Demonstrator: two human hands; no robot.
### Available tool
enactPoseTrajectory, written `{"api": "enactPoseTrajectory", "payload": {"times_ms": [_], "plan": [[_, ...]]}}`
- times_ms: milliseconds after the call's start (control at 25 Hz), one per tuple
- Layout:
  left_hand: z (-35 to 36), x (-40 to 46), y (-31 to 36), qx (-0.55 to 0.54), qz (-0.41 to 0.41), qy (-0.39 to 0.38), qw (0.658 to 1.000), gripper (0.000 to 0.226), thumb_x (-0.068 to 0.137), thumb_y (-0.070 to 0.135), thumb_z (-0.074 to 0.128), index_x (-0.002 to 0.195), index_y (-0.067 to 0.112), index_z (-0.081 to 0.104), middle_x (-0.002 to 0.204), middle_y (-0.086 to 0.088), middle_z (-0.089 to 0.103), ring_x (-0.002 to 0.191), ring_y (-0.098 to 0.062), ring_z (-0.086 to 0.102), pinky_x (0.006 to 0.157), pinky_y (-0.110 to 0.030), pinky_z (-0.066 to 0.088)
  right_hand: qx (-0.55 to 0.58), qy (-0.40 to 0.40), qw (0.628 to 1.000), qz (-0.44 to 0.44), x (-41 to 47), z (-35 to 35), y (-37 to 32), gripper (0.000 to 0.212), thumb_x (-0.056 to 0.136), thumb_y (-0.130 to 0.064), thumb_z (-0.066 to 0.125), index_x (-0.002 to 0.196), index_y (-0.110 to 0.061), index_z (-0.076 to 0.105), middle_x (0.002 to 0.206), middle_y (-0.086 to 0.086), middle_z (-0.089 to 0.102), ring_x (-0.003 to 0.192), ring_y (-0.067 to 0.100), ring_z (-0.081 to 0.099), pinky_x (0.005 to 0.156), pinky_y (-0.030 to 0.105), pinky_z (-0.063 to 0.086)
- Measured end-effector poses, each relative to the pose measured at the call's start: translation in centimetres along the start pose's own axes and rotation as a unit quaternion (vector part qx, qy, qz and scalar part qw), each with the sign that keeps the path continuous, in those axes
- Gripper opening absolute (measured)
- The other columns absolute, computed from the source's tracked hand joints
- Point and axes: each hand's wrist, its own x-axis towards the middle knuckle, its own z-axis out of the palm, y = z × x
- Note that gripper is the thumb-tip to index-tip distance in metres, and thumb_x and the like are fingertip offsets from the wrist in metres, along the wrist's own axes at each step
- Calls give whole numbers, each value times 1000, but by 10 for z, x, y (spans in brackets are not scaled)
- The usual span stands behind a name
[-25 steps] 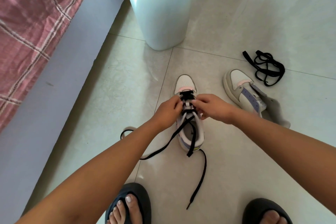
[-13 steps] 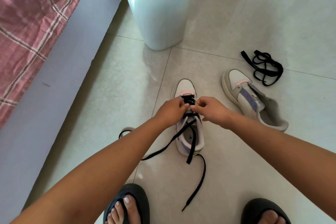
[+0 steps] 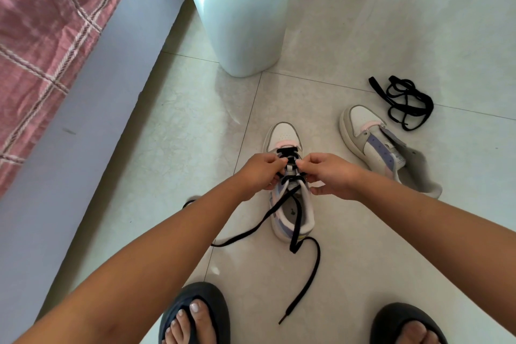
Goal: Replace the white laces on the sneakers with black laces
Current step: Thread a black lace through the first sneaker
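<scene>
A white sneaker (image 3: 284,135) with pink and lilac trim stands on the tiled floor in front of me, toe pointing away. A black lace (image 3: 305,265) crosses its lower eyelets, and both loose ends trail over the heel onto the floor. My left hand (image 3: 261,172) and my right hand (image 3: 332,176) meet over the tongue, and each pinches the black lace at the middle rows. The second sneaker (image 3: 371,139) lies unlaced to the right. A spare black lace (image 3: 405,102) sits in a loose heap beyond it.
A white bin (image 3: 240,19) with a blue liner stands straight ahead. On the left runs a grey bed base (image 3: 83,126) under a pink checked cover. My feet in dark slippers (image 3: 195,315) are at the bottom edge.
Both hands have shifted a little toward the toe along the lacing, keeping their pinch on the lace. The loose lace ends have slid slightly on the floor.
</scene>
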Motion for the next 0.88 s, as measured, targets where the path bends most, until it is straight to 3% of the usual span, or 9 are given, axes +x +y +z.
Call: {"api": "enactPoseTrajectory", "payload": {"times_ms": [80,160,240,320,440,560,720,800,880], "plan": [[4,-4,-7,-139,-25,0,990,26,95,15,48,70,13,54,64,-1,50,59,-12,45,58,-22,41,127,-7,992,17,-3,2,8,21,98,-19,47,77,-18,50,77,-3,56,69,10,50,63,26,45],[1,-7,-10,-175,-40,1,984,22,94,13,47,73,11,54,67,-3,52,62,-13,48,58,-22,44,171,1,985,14,-5,3,14,19,98,-17,46,80,-17,49,80,0,55,70,12,49,64,27,45],[-4,-9,-5,-71,-30,35,996,18,97,24,45,85,12,50,72,-6,56,65,-16,52,57,-25,47,93,53,994,1,-9,4,13,15,97,-22,50,86,-13,50,79,5,54,67,14,49,61,27,47],[-6,-15,3,111,14,107,988,25,98,39,40,91,15,43,76,-3,55,65,-15,52,53,-25,43,-134,125,983,-23,-12,1,9,28,97,-36,47,90,-9,50,77,7,55,65,16,50,56,27,47],[5,-26,11,402,90,109,905,32,98,42,34,86,14,45,77,-1,52,68,-18,50,53,-28,34,-376,109,919,-37,-17,6,0,46,95,-47,40,80,-7,57,70,5,55,58,18,48,47,23,39],[20,-23,17,538,46,23,841,35,101,35,30,101,10,55,94,-8,57,87,-25,55,68,-30,40,-360,25,933,2,-15,17,-5,34,94,-29,41,65,-13,44,60,3,40,51,18,35,44,22,32],[26,-14,24,628,52,-38,775,26,99,14,34,114,6,54,114,-14,59,102,-28,57,74,-31,40,-340,-24,940,12,-9,19,-13,21,93,-13,39,72,-12,42,67,5,37,56,17,29,45,23,30],[21,-15,23,599,90,-64,793,26,99,13,34,111,3,55,112,-17,60,100,-30,57,73,-30,38,-349,-35,937,-12,-7,19,-10,23,94,-10,39,71,-12,42,69,6,39,58,16,34,48,23,35],[8,-20,13,501,146,-65,850,24,100,18,34,97,7,55,99,-16,63,89,-28,59,68,-29,39,-262,-25,963,-64,-8,16,-1,26,94,-5,39,68,-11,43,68,6,42,57,13,40,52,23,42]]}}
